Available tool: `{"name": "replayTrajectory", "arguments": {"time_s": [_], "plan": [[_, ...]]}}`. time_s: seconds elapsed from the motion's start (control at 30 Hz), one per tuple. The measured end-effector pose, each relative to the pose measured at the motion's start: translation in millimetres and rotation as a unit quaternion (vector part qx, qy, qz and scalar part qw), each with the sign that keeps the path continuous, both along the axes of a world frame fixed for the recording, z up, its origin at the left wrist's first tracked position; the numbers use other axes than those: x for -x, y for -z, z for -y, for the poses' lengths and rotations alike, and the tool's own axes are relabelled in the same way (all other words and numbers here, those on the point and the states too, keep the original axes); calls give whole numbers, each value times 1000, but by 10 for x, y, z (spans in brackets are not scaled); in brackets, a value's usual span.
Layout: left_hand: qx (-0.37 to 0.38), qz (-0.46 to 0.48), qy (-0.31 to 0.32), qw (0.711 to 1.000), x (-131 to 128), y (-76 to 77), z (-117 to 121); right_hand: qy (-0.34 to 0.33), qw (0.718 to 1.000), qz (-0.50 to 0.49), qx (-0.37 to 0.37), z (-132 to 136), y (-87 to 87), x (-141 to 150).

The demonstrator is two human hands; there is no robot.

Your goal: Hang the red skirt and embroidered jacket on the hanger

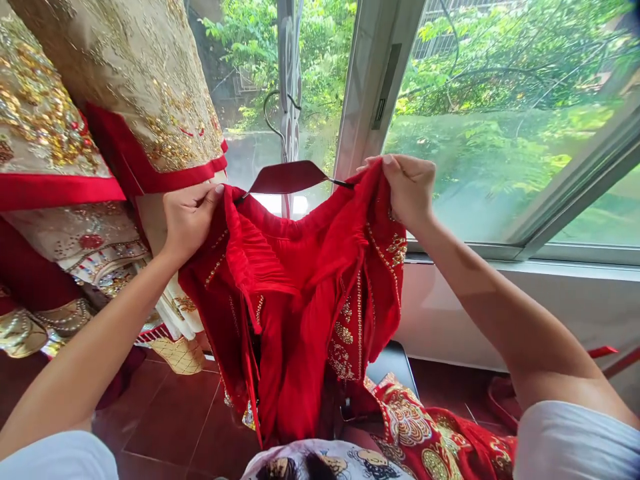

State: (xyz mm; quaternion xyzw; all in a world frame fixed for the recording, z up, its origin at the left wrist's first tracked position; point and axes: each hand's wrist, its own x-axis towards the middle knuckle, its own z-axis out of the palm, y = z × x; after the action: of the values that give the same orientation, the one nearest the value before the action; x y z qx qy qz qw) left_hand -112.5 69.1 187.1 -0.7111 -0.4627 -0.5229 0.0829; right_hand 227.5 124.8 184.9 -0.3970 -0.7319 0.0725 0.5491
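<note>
A red skirt [295, 280] with gold beading and a gathered waistband hangs in front of me, stretched between both hands. My left hand [190, 217] is closed on the top edge at its left corner. At the right corner my right hand [411, 187] pinches the same edge, thumb on top. Between the hands is a hanger [287, 180] with a dark red middle panel. Its metal hook points up, and thin dark bars run out to the cloth near each hand. The bar ends are hidden by the fabric.
Cream and gold embroidered garments [150, 80] with red trim hang at the left. A window [500, 133] with metal frames stands ahead. Another red and gold garment [420, 427] lies low in front of me, near a black seat [395, 367]. Dark red tiles [165, 413] cover the floor.
</note>
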Motion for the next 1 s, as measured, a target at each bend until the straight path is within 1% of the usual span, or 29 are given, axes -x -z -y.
{"name": "replayTrajectory", "arguments": {"time_s": [0.07,0.1,0.2,0.27,0.3,0.37,0.4,0.47,0.57,0.63,0.67,0.73,0.8,0.87,0.93,0.97,1.0], "plan": [[-3,-1,-1,1000,50,39,0,13,999,-22,-49,87,85,2],[7,-11,-4,1000,85,63,-6,8,998,-11,-66,134,121,-8],[66,-65,-7,996,218,139,-43,-35,993,84,-81,234,151,-110],[110,-102,3,989,303,167,-68,-64,986,141,-69,229,114,-236],[125,-119,8,985,335,171,-75,-74,982,165,-51,205,89,-301],[139,-154,8,978,363,157,-74,-76,977,197,-16,138,53,-393],[136,-167,2,977,354,144,-67,-64,976,207,-10,105,47,-403],[126,-187,-19,974,286,108,-55,-10,977,212,-26,58,61,-338],[97,-200,-82,971,77,46,-71,69,974,209,-60,38,130,-91],[71,-184,-129,972,-78,9,-106,109,972,197,-69,50,198,79],[59,-170,-141,973,-139,-2,-122,127,970,191,-75,70,238,147],[41,-144,-139,979,-208,14,-123,167,964,181,-104,169,342,244],[16,-127,-124,984,-213,111,-47,214,953,167,-138,375,497,307],[-26,-100,-111,988,-193,316,126,263,943,129,-156,674,721,366],[-69,-62,-112,989,-192,617,367,292,943,81,-136,986,1002,430],[-81,-43,-129,987,-203,786,491,293,948,64,-103,1116,1150,461],[-72,-31,-167,983,-222,954,605,290,953,54,-69,1216,1290,488]]}}
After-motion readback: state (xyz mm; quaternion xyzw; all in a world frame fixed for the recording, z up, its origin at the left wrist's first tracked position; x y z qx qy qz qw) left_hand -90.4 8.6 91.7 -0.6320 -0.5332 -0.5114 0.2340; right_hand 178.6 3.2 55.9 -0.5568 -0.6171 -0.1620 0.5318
